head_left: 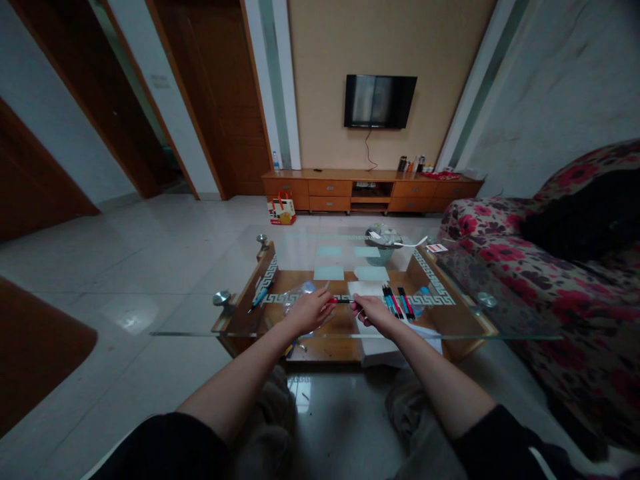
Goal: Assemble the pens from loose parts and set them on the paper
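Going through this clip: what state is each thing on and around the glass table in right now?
Pen: held level between both hands.
Left hand: closed on the pen's red end.
Right hand: closed on the pen's dark end.
Row of pens: lying flat on the glass table.
Television: off.
Drawers: shut.
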A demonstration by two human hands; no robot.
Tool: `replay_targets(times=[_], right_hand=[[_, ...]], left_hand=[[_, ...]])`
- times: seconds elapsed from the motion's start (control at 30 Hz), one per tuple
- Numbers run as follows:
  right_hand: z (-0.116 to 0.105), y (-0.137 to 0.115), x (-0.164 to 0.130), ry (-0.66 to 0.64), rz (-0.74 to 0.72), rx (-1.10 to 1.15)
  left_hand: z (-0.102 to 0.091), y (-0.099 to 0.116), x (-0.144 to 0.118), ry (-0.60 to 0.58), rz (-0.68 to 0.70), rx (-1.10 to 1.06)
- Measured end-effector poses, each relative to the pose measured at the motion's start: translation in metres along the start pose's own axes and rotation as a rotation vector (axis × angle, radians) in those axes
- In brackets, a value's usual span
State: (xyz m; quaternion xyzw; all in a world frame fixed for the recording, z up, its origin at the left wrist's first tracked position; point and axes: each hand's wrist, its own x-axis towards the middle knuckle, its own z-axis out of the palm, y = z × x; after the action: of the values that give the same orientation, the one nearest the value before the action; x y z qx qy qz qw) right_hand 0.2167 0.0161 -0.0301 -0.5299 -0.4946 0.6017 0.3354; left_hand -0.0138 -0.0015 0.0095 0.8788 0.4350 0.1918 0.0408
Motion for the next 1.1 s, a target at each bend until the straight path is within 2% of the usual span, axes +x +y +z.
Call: replay_targets(times=[0.33,0.87,1.1], right_hand=[[0.009,0.000,-0.008,-0.047,0.040,0.019],[0.009,0.004,-0.004,-0.045,-0.065,0.033],[0.009,0.002,-0.005,-0.014,-0.077,-0.037]], left_hand=[[0.005,-0.001,0.001,0.072,-0.078,0.076],[0.004,-0.003,0.000,0.054,-0.013,0.095],[0.006,-0.003,0.000,0.048,-0.007,0.128]])
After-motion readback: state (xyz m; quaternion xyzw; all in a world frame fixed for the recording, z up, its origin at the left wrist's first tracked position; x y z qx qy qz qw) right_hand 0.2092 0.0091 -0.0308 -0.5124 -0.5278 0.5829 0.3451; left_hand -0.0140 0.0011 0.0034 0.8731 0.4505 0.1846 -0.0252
